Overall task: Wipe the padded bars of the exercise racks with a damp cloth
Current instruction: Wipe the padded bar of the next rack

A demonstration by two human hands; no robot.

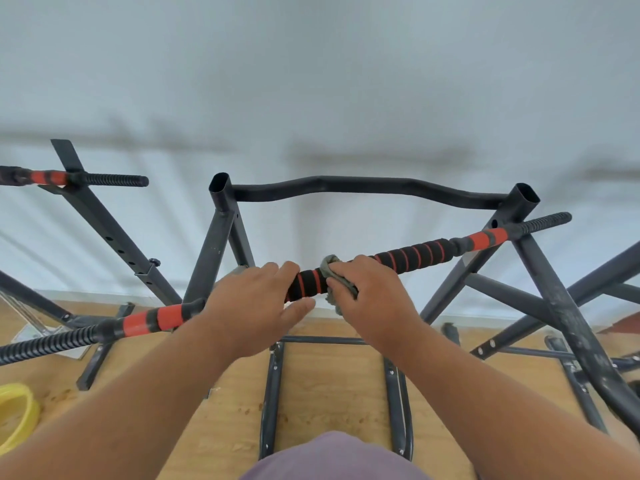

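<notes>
The padded bar, black foam with red stripes, runs across the dark metal rack in front of the person, at the level of the hands. The right hand clamps a grey cloth around the bar. The left hand grips the same bar just beside it, fingers curled over the foam. Below is a wooden floor, with a yellow hose at the left.

a wooden floor with small dark flecks runs under everything. a coil of yellow tubing lies on it at the left edge, partly cut off. a pale wall fills the upper half, blurred with grey shadows. a mauve garment shows at the bottom edge.
</notes>
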